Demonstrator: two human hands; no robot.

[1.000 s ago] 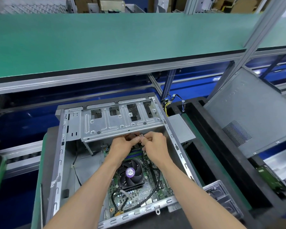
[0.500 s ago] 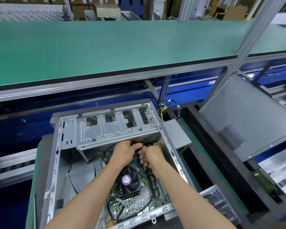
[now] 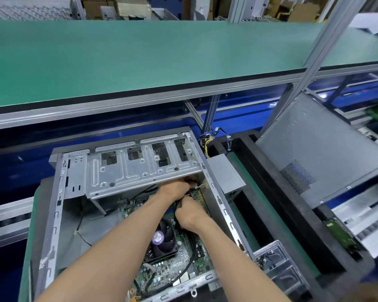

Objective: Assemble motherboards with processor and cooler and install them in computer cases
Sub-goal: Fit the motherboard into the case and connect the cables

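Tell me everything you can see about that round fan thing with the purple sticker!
The cooler fan is black, with curved blades around a round purple sticker at its hub. It sits flat in a dark square frame on the green motherboard, inside the open metal case. The left forearm crosses over its near-left edge, and the right hand works just beyond it. A black cable curves past its right side.

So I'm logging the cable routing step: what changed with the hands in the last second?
Both hands went deeper, toward the case's far right corner. The left hand now reaches under the drive cage; the right hand sits just behind it, over the motherboard. Both remain curled on the black cable, the exact grip hidden. The cooler fan and computer case stayed put.
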